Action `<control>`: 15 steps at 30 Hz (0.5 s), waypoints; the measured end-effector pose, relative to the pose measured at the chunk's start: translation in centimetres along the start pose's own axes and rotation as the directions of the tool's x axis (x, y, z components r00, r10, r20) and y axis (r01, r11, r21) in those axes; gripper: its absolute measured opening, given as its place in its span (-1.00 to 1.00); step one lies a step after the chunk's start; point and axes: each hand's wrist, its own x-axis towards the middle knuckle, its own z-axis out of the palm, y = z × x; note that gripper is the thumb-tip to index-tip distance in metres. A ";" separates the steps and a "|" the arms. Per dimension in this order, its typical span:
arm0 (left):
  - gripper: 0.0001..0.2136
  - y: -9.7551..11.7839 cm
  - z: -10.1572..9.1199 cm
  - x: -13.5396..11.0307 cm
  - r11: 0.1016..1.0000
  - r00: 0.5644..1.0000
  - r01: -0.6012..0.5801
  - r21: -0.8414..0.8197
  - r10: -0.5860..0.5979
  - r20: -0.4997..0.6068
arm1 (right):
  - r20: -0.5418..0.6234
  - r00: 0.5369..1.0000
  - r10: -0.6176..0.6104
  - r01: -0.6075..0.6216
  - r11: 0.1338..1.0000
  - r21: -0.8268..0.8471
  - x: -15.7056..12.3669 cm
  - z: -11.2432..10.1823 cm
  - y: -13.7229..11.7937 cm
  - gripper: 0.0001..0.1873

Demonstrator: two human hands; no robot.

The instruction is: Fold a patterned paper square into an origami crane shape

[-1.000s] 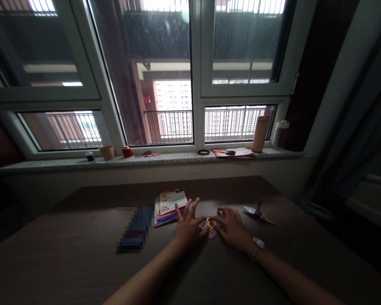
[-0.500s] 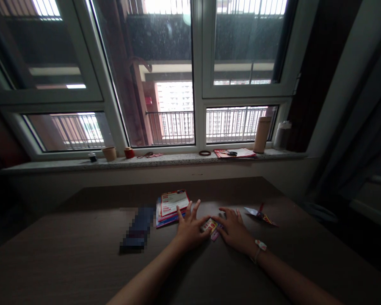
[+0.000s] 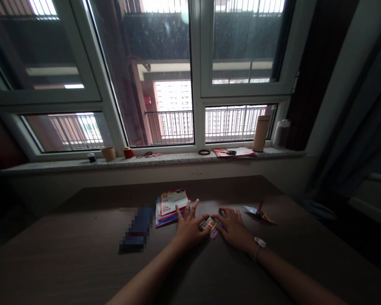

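Observation:
A small piece of folded printed paper [image 3: 208, 224], yellow, white and pink with red figures, lies on the dark table between my hands. My left hand [image 3: 189, 228] holds its left side with thumb and index finger, while the other fingers are raised and spread. On the opposite side, the thumb and index finger of my right hand [image 3: 235, 226] hold the paper's right edge; a bracelet [image 3: 259, 242] is on that wrist. My fingertips cover parts of the paper. Just beyond my left hand lies a stack of printed sheets [image 3: 174, 201].
A folded paper piece [image 3: 260, 213] stands to the right on the table [image 3: 82, 275]. At left lies a dark pixelated object [image 3: 139, 228]. The windowsill holds a tan flask [image 3: 260, 134], a pale bottle [image 3: 281, 134], scissors [image 3: 231, 152] on papers, and a paper cup [image 3: 108, 153].
The view has shifted very slightly. Both hands stay at the folded paper with almost no visible movement.

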 end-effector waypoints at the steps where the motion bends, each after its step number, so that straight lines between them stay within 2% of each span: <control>1: -0.64 0.0 0.0 0.0 1.000 1.000 0.000 -0.004 0.000 0.002 | 0.007 1.000 0.005 -0.005 1.000 0.002 0.0 0.0 0.0 -0.57; 9: -0.61 -0.1 0.0 0.0 1.000 1.000 0.012 -0.005 -0.012 0.013 | 0.010 1.000 0.017 -0.017 0.999 -0.038 0.2 -0.3 -0.1 -0.55; 15: -0.60 -0.2 0.0 -0.1 1.000 1.000 0.028 0.014 -0.028 0.013 | -0.025 1.000 0.004 -0.005 1.000 -0.027 0.1 -0.2 -0.1 -0.62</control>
